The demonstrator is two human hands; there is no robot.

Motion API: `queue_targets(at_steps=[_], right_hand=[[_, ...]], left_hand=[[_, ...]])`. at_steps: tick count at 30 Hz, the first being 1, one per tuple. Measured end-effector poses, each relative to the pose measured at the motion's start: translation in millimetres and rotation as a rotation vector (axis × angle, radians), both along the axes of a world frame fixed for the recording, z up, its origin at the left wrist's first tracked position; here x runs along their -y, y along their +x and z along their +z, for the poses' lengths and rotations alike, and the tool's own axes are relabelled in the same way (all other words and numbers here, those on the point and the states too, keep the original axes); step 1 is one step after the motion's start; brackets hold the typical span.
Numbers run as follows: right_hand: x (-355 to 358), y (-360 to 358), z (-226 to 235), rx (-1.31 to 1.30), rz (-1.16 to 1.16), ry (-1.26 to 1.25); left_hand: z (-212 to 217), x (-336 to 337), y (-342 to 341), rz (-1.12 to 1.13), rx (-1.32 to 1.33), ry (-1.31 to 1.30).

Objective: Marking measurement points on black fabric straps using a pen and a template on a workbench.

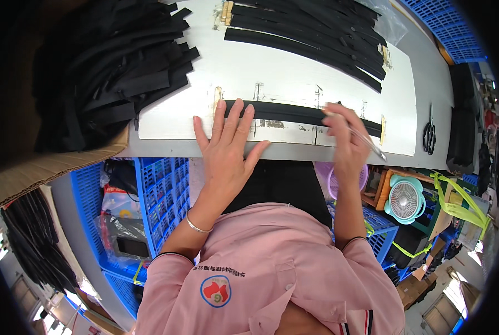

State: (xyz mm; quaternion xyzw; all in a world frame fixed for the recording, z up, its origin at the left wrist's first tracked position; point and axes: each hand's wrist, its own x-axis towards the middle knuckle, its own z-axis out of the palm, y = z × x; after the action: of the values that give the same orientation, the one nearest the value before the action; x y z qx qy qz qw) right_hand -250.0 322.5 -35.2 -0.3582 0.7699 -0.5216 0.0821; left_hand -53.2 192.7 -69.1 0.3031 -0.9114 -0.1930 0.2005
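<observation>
A black fabric strip (291,113) lies lengthwise across the near part of a white board (204,67), between two small tan end pieces. My left hand (227,131) rests flat on the strip's left end, its fingers spread. My right hand (347,134) is closed around a slim silvery pen-like tool (372,144), over the right part of the strip. The tool's working tip is hidden by my fingers and some blur. Dark marks show on the board above and below the strip.
Several more black strips (311,33) lie at the board's far side, and a big pile of them (110,72) sits at the left. Black-handled scissors (430,137) are on the grey table at the right. Below stand blue crates (163,195) and a turquoise fan (406,200).
</observation>
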Motion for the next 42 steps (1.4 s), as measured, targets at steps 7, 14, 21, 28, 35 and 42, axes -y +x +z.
queue_targets(at_steps=[7, 14, 21, 28, 35, 42], right_hand=[[74.2, 30.2, -23.6, 0.198, 0.189, -0.02], [81.4, 34.4, -30.8, 0.053, 0.219, 0.038], [84.1, 35.4, -30.5, -0.012, 0.206, 0.085], [75.6, 33.3, -28.4, 0.071, 0.268, 0.063], [72.0, 30.5, -27.8, -0.054, 0.368, 0.094], [46.0, 16.1, -18.1, 0.151, 0.248, -0.058]], left_hand=[[-1.9, -1.2, -1.9, 0.008, -0.01, 0.021], [-1.0, -0.9, 0.2, 0.011, -0.01, 0.023], [-1.3, 0.1, -0.6, 0.002, -0.009, 0.015], [-2.9, 0.1, -0.2, 0.006, -0.013, 0.006], [-3.3, 0.0, -2.7, -0.002, -0.018, 0.001], [-7.2, -1.3, -1.6, 0.024, 0.012, -0.022]])
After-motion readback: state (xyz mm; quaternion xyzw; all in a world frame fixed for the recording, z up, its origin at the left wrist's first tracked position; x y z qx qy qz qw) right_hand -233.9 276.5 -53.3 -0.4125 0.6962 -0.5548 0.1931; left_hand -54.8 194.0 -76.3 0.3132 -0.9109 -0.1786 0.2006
